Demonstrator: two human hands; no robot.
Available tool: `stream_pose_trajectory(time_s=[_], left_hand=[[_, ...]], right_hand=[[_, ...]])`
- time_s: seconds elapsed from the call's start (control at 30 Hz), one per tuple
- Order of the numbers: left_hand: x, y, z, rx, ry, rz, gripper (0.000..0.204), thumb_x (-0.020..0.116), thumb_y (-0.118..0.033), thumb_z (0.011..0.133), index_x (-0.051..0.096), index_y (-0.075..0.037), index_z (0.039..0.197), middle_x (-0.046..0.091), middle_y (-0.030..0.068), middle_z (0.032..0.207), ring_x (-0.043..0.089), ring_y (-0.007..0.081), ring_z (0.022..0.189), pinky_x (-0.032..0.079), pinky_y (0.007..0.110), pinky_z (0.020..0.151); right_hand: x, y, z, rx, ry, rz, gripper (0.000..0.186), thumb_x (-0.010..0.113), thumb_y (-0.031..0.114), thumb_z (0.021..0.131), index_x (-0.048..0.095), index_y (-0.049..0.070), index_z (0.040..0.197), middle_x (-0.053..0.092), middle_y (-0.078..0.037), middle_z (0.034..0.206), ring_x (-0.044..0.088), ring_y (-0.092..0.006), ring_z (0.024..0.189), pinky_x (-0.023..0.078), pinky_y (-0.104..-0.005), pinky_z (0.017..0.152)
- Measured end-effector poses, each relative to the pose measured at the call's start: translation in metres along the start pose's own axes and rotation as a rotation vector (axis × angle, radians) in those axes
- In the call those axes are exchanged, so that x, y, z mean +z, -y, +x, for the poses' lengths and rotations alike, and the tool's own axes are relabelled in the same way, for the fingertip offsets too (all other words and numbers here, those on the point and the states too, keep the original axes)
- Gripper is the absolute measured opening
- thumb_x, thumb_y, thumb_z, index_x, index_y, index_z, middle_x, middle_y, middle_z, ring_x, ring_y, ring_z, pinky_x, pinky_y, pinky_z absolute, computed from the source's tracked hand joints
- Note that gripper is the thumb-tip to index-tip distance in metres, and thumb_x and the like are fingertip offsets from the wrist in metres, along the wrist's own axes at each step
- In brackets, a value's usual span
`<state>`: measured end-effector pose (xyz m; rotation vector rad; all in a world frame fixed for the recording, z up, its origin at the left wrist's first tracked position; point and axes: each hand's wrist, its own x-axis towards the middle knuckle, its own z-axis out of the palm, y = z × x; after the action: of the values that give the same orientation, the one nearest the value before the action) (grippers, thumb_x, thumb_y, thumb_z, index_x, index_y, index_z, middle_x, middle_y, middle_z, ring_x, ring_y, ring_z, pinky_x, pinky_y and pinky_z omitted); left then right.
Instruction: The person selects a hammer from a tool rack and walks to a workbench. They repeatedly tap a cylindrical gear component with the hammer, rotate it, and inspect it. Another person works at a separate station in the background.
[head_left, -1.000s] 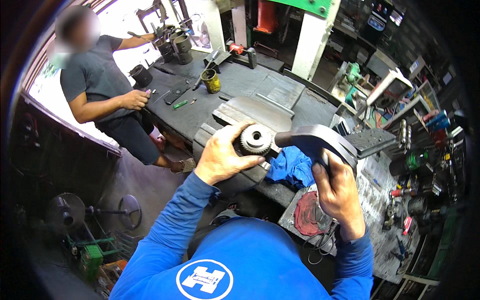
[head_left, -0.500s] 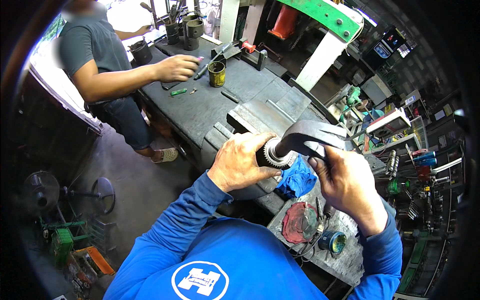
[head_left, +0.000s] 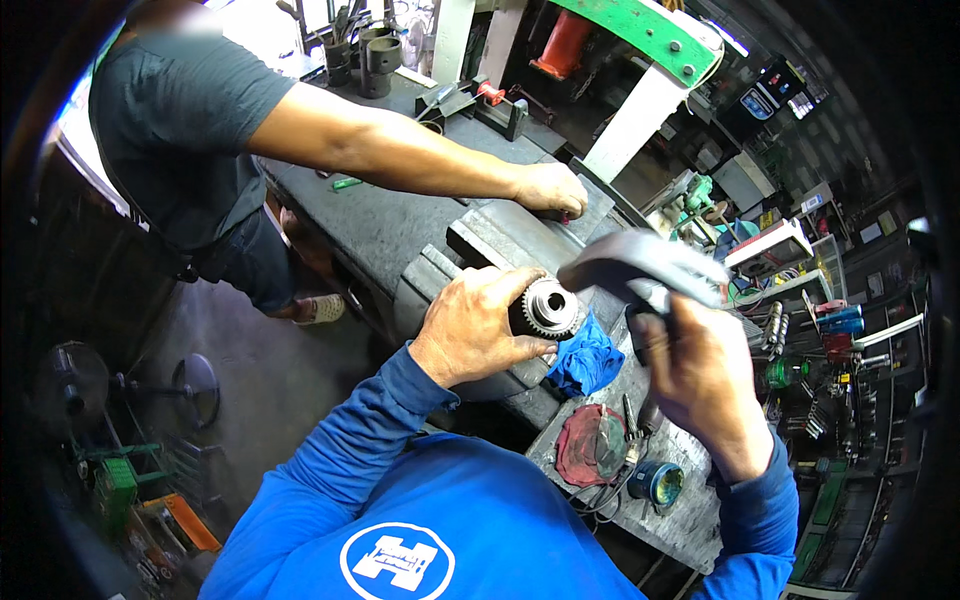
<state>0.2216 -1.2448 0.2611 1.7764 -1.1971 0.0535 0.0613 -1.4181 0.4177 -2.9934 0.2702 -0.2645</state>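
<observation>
Fingers [head_left: 508,284] are clamped — left hand [head_left: 468,326] on gear [head_left: 550,308], right hand [head_left: 706,376] on hammer [head_left: 640,262]; left thumb [head_left: 530,346] could be struck by misaim.

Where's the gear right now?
Head view, just right of centre: the gear is in the left hand, up and left of the blue cloth, with the hammer close by at its upper right.

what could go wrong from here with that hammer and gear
The left hand grips the toothed gear close to the head of the claw hammer in the right hand, so a stray blow might catch its thumb or fingers. The co-worker's hand is just beyond the bench vise, so a wide swing could perhaps hit it.
</observation>
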Motion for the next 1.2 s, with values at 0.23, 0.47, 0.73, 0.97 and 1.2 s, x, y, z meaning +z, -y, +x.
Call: stream_pose_trajectory(time_s=[0.23, 0.47, 0.73, 0.97, 1.2], left_hand=[[0.001, -0.002, -0.001, -0.023, 0.009, 0.017, 0.070, 0.096, -0.036, 0.068, 0.067, -0.002, 0.122, 0.072, 0.0202, 0.104, 0.070, 0.0418, 0.098, 0.055, 0.050, 0.090], [0.000, -0.002, -0.002, 0.001, -0.007, 0.005, 0.074, 0.096, -0.035, 0.065, 0.068, -0.002, 0.126, 0.070, 0.0201, 0.107, 0.068, 0.0405, 0.103, 0.054, 0.049, 0.094], [-0.002, -0.005, -0.001, -0.030, 0.042, 0.075, 0.076, 0.098, -0.037, 0.063, 0.069, -0.003, 0.124, 0.063, 0.0168, 0.110, 0.062, 0.0385, 0.111, 0.052, 0.048, 0.099], [-0.001, -0.003, -0.001, -0.004, 0.018, 0.055, 0.075, 0.097, -0.039, 0.064, 0.069, -0.001, 0.123, 0.063, 0.0176, 0.110, 0.062, 0.0386, 0.111, 0.052, 0.048, 0.099], [0.000, -0.004, -0.001, -0.010, 0.016, 0.065, 0.073, 0.098, -0.038, 0.064, 0.070, -0.003, 0.123, 0.063, 0.0168, 0.110, 0.062, 0.0380, 0.111, 0.052, 0.048, 0.098]], right_hand=[[0.011, 0.014, -0.001, 0.142, 0.190, -0.106, 0.025, 0.064, 0.025, 0.103, 0.067, 0.001, 0.097, 0.068, -0.025, 0.076, 0.069, -0.0483, 0.075, 0.056, -0.0533, 0.068], [0.002, -0.001, 0.003, -0.070, -0.263, 0.128, 0.035, 0.063, 0.025, 0.106, 0.065, -0.004, 0.124, 0.071, -0.019, 0.077, 0.071, -0.0413, 0.071, 0.056, -0.0453, 0.067], [0.013, -0.002, 0.004, -0.044, 0.071, -0.043, 0.034, 0.067, 0.034, 0.102, 0.067, 0.002, 0.092, 0.068, -0.023, 0.072, 0.070, -0.0437, 0.070, 0.056, -0.0518, 0.064], [0.009, 0.002, 0.001, 0.060, -0.089, 0.147, 0.024, 0.069, 0.023, 0.101, 0.067, -0.001, 0.099, 0.073, -0.022, 0.081, 0.072, -0.0438, 0.072, 0.058, -0.0502, 0.067], [0.015, -0.001, 0.000, 0.073, 0.098, -0.036, 0.025, 0.066, 0.025, 0.103, 0.068, 0.001, 0.112, 0.070, -0.025, 0.085, 0.070, -0.0473, 0.080, 0.056, -0.0497, 0.072]])
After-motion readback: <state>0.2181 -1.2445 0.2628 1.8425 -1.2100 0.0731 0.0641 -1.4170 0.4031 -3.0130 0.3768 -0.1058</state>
